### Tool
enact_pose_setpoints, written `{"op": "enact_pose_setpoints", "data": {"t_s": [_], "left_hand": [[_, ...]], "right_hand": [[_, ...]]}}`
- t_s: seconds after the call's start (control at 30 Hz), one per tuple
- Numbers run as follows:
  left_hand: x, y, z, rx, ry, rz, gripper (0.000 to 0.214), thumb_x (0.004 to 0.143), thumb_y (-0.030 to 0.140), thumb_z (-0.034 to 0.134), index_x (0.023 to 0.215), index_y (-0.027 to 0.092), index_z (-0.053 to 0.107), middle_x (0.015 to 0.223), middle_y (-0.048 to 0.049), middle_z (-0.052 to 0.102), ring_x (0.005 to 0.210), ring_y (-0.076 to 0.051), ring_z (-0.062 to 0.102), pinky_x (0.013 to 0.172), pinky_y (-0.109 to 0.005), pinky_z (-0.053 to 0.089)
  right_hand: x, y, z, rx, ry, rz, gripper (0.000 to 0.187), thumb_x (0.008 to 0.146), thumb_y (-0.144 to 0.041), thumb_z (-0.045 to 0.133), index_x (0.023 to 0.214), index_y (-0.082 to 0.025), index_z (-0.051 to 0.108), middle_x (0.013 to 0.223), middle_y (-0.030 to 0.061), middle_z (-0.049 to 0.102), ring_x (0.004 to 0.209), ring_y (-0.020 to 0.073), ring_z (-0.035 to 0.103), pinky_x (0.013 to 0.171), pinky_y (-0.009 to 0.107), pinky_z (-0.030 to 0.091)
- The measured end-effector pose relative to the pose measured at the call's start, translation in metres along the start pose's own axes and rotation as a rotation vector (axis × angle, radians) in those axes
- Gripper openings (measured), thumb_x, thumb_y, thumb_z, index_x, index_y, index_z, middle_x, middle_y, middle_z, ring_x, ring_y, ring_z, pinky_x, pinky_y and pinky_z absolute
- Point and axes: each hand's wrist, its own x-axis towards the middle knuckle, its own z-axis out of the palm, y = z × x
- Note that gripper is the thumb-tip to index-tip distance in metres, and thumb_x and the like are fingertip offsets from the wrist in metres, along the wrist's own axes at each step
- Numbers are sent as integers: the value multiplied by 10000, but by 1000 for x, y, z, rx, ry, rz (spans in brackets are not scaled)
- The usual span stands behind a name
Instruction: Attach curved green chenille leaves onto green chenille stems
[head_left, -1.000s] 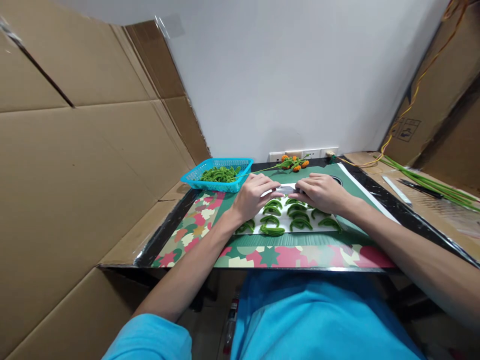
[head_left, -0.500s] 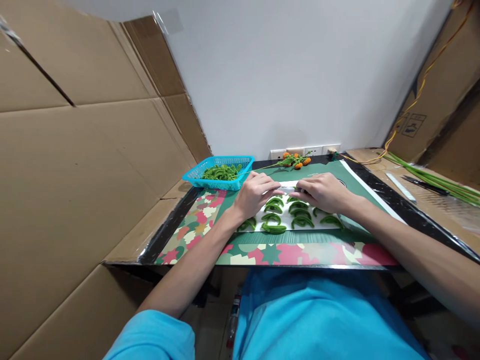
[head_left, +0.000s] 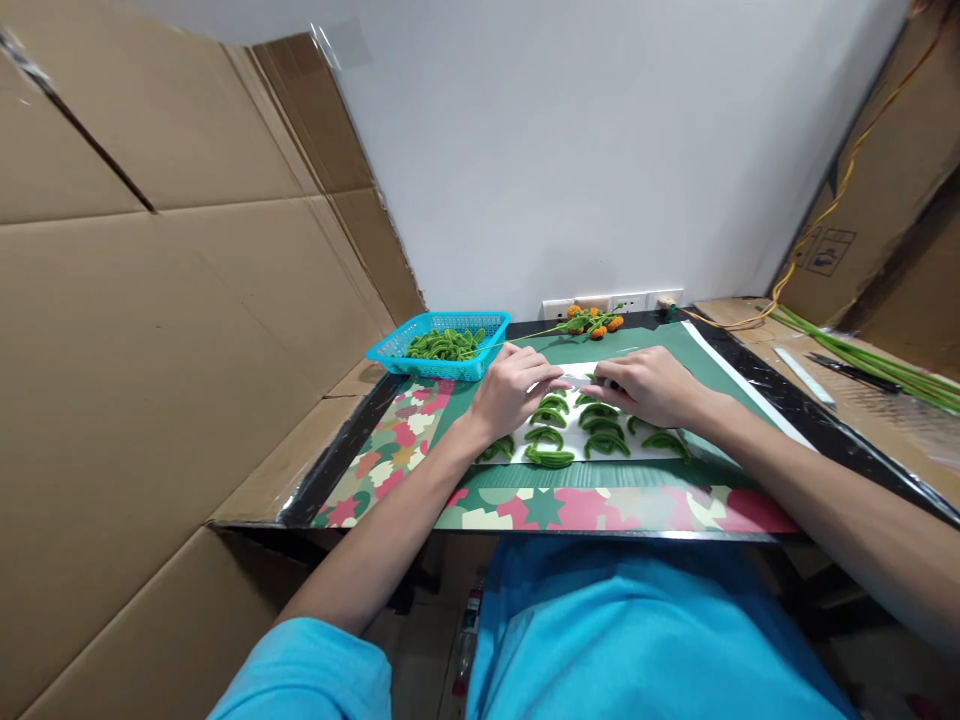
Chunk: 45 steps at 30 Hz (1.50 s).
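Observation:
My left hand (head_left: pixel 514 392) is closed in a pinch over the far edge of a white sheet (head_left: pixel 571 440). Facing it, my right hand (head_left: pixel 651 386) is also closed, with a bit of something dark showing at its fingers. A small pale, shiny piece lies between the two sets of fingertips; I cannot make out what it is or which hand grips it. On the sheet, just nearer to me, curved green fuzzy pieces (head_left: pixel 603 442), like bent pipe-cleaner leaves, lie in rows. A folded green bundle (head_left: pixel 550 457) sits at the sheet's near edge.
A blue plastic basket (head_left: pixel 386 352) of green fuzzy pieces (head_left: pixel 442 345) stands at the back left. Orange fuzzy flowers (head_left: pixel 592 322) lie behind my hands. To the right are a pale strip (head_left: pixel 804 376), a dark tool (head_left: pixel 855 372) and long green stems (head_left: pixel 892 365). Cardboard walls the left side.
Both hands stay almost in place, with only slight finger movement. The whole view has shifted very slightly; the green pieces lie as before.

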Motion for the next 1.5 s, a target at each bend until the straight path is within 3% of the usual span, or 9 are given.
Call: {"op": "enact_pose_setpoints", "data": {"t_s": [0.23, 0.6, 0.83, 1.07, 1.17, 1.27, 1.37, 1.5], "left_hand": [[1, 1, 3, -9, 34, 26, 230, 1054, 325, 603, 968, 167, 747, 825, -42, 759, 778, -175, 656, 810, -365, 394], [2, 1, 0, -20, 6, -35, 296, 1058, 392, 586, 926, 192, 760, 792, -38, 759, 765, -180, 644, 823, -378, 375], [5, 12, 1, -125, 57, -184, 289, 1047, 422, 596, 978, 189, 753, 800, -16, 753, 720, -159, 637, 824, -367, 381], [5, 19, 5, -461, 12, -442, 347, 1008, 480, 627, 860, 187, 739, 768, -7, 735, 726, -164, 633, 793, -346, 422], [6, 20, 5, -721, -7, -503, 386, 1019, 495, 606, 832, 177, 717, 755, -15, 702, 726, -160, 624, 732, -316, 457], [7, 17, 8, -946, 15, -526, 376, 1008, 492, 633, 844, 166, 724, 756, -24, 696, 695, -147, 622, 697, -296, 492], [7, 12, 11, -1016, 62, -553, 369, 982, 498, 676, 855, 158, 744, 750, -37, 710, 667, -138, 621, 663, -284, 504], [8, 7, 11, -1012, 183, -584, 390, 939, 530, 726, 827, 157, 752, 737, -48, 724, 650, -138, 632, 647, -285, 522]], "right_hand": [[0, 0, -1, -65, 22, -24, 606, 1117, -584, 325, 783, -189, 640, 662, 48, 686, 565, 164, 548, 579, 320, 219], [1, -5, 1, -307, 246, -138, 515, 1128, -466, 435, 741, -179, 618, 645, 19, 662, 568, 146, 547, 652, 317, 294], [2, -4, -1, -397, 360, -111, 487, 1106, -487, 483, 748, -185, 616, 674, 24, 657, 607, 155, 510, 665, 321, 298], [0, -2, -2, -338, 339, -127, 464, 1105, -490, 477, 779, -197, 630, 671, 21, 635, 628, 165, 501, 665, 326, 311], [-1, -1, -1, -278, 328, -135, 387, 1107, -448, 488, 870, -193, 658, 703, 30, 653, 644, 178, 528, 674, 325, 342], [-1, 0, 0, -230, 360, -141, 289, 1092, -402, 519, 1144, -157, 665, 799, 59, 708, 701, 203, 580, 709, 327, 400], [0, 0, -1, -222, 394, -139, 372, 1069, -345, 545, 1383, -147, 557, 906, 84, 736, 793, 236, 615, 774, 351, 445], [-2, 3, -6, -224, 438, -91, 473, 1026, -346, 604, 1462, -205, 489, 1179, 145, 705, 1069, 313, 607, 936, 434, 461]]}}
